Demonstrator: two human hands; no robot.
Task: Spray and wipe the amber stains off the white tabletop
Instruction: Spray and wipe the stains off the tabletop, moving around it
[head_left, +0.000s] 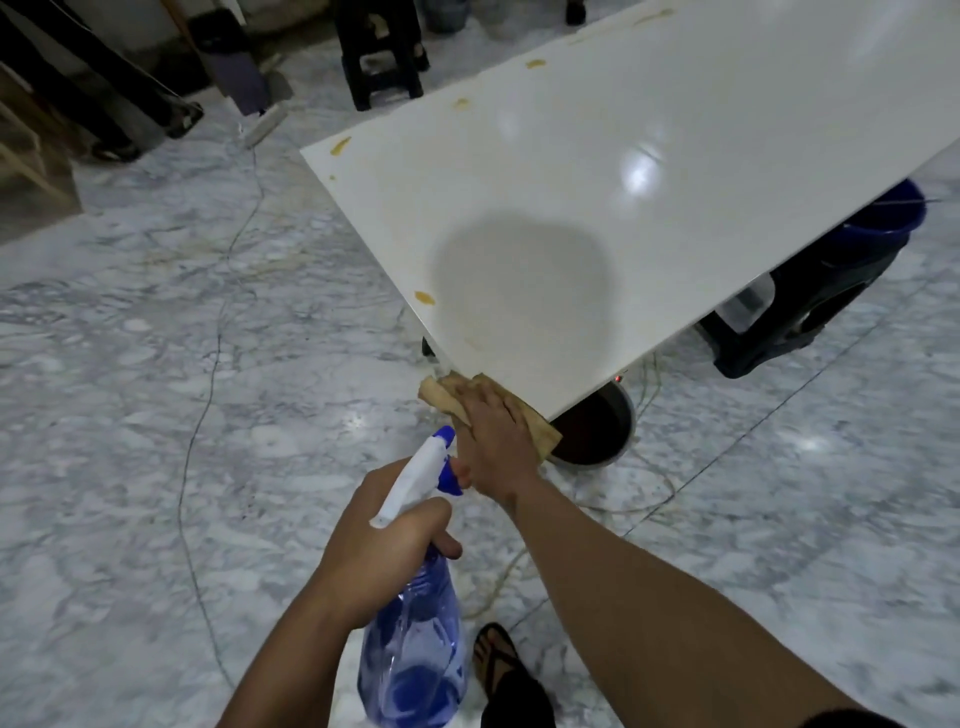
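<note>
1. A thin dark cord (208, 374) runs down the marble floor (104, 415) on the left side of the frame.
2. At lower centre, the left hand (379, 545) grips the neck of a blue spray bottle (415, 649), fingers curled tight round it below the white and blue trigger head, whose nozzle points toward the upper right.
3. Just right of the nozzle, the right hand (496, 436) lies flat on a tan cloth (441, 395), fingers straight and close together, pressing it onto the near corner of the white tabletop (675, 208).
4. The tabletop fills the upper right of the frame. Amber stains sit along its left edge: one (424, 297) above the cloth, one (340, 145) near the far left corner, and more (536, 64) toward the top.
5. A dark stool (382, 57) stands at upper centre, beyond the tabletop.
6. A round pot (597, 431) shows under the tabletop's near corner, right of the cloth.
7. A foot in a sandal (496, 660) is at the bottom, right of the bottle.
8. A blue bucket (893, 213) sits at the right edge.
</note>
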